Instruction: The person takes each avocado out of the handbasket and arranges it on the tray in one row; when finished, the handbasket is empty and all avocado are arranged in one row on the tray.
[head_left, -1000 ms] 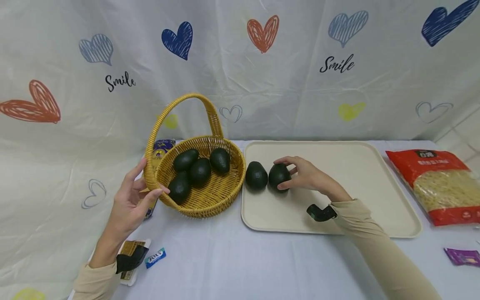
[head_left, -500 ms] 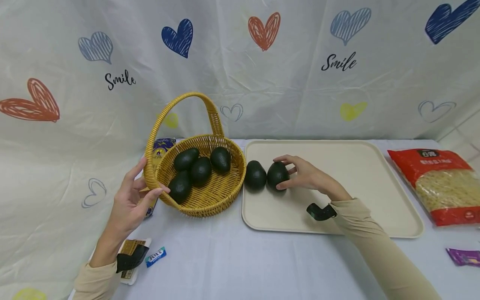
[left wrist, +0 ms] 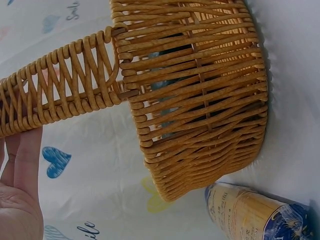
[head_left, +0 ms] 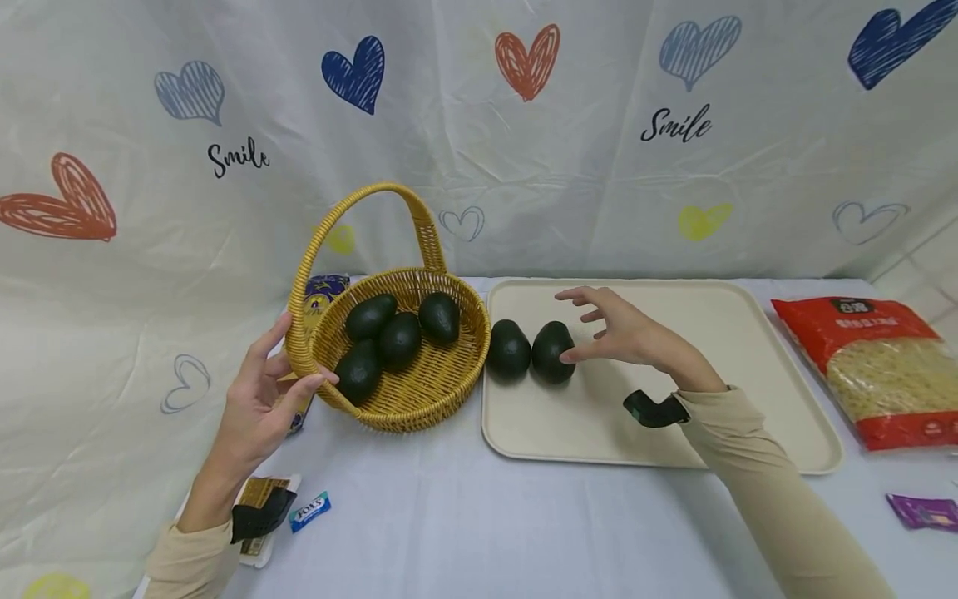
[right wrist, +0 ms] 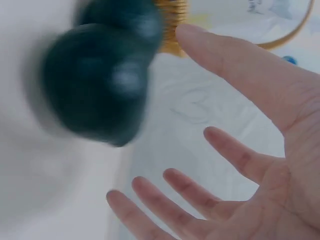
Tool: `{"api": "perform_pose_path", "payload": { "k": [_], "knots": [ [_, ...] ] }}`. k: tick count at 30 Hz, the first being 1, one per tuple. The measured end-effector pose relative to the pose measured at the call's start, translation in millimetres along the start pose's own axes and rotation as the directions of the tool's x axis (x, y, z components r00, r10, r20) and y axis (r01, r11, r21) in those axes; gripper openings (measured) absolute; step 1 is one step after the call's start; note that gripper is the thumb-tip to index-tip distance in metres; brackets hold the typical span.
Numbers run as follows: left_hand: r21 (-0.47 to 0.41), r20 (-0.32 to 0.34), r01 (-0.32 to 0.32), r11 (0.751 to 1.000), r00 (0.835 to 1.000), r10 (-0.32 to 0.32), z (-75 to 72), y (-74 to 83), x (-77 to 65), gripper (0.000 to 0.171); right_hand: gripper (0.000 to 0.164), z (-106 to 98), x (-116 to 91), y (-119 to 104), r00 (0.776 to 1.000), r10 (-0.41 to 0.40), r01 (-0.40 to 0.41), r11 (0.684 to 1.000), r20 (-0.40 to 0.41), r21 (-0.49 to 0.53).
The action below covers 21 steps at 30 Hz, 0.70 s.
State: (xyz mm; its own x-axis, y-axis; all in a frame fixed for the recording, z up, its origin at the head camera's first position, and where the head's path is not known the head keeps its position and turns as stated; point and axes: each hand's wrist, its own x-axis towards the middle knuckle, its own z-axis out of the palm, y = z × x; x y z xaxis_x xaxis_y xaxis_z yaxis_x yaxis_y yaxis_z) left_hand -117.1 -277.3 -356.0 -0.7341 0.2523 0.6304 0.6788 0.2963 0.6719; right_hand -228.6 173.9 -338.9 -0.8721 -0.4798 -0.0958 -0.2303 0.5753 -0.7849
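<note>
My left hand [head_left: 258, 403] grips the base of the tall handle [head_left: 305, 274] on a yellow wicker basket [head_left: 404, 422]. Inside the basket lie several dark green avocados [head_left: 400, 341], bunched toward the left and back. Two more avocados stand side by side at the left end of a cream tray: the left one [head_left: 509, 351] is by the basket rim, the right one [head_left: 552, 353] beside it. My right hand [head_left: 624, 333] hovers just right of that pair, fingers spread. The right wrist view shows a gap between this hand and the nearer avocado [right wrist: 95, 85].
The cream tray [head_left: 718, 374] spans the table's right middle. Beyond it lies a red bag of pasta [head_left: 871, 374], with a purple wrapped snack [head_left: 922, 512] in front. Behind the basket is a blue-and-yellow packet [left wrist: 260, 212]. A small blue wrapped sweet [head_left: 309, 512] lies near the left wrist.
My right hand has let go of the right avocado and drawn back up and right, its fingers spreading. That avocado stays on the tray. The left hand and basket have not moved.
</note>
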Motion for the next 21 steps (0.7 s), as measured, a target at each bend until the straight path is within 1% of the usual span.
{"api": "perform_pose_path", "payload": {
  "k": [3, 5, 9, 12, 16, 19, 21],
  "knots": [
    [0.010, 0.002, 0.030, 1.000, 1.000, -0.030, -0.5, 1.3, -0.7, 0.078, 0.082, -6.3, 2.7, -16.1, 0.998, -0.062, 0.062, 0.997, -0.008, -0.038],
    [0.005, -0.001, 0.036, 0.999, 0.999, -0.036, -0.3, 1.8, -1.1, 0.079, 0.077, -7.8, 8.3, -29.1, 0.994, -0.112, 0.112, 0.992, -0.002, -0.060],
    [-0.024, -0.001, 0.013, 1.000, 1.000, -0.013, 0.7, 0.4, -1.2, 0.076, 0.067, -4.4, 29.0, -55.0, 0.982, -0.185, 0.188, 0.977, 0.040, -0.096],
    [-0.035, 0.002, 0.006, 0.999, 1.000, -0.006, 0.3, -2.2, -2.8, 0.075, 0.064, 6.6, 52.3, -74.1, 0.971, -0.219, 0.230, 0.964, 0.095, -0.130],
    [-0.023, 0.003, 0.020, 1.000, 1.000, -0.020, -0.8, -1.4, -2.7, 0.076, 0.062, 25.8, 82.5, -92.8, 0.947, -0.265, 0.296, 0.940, 0.184, -0.171],
    [-0.017, 0.003, 0.027, 0.999, 1.000, -0.027, -1.5, -0.8, -2.0, 0.077, 0.059, 40.6, 102.9, -98.5, 0.920, -0.307, 0.356, 0.914, 0.242, -0.194],
    [-0.023, 0.002, 0.023, 0.999, 1.000, -0.023, -1.5, -1.1, -1.5, 0.078, 0.056, 49.4, 113.9, -99.1, 0.910, -0.312, 0.371, 0.906, 0.272, -0.203]
  ]
}}
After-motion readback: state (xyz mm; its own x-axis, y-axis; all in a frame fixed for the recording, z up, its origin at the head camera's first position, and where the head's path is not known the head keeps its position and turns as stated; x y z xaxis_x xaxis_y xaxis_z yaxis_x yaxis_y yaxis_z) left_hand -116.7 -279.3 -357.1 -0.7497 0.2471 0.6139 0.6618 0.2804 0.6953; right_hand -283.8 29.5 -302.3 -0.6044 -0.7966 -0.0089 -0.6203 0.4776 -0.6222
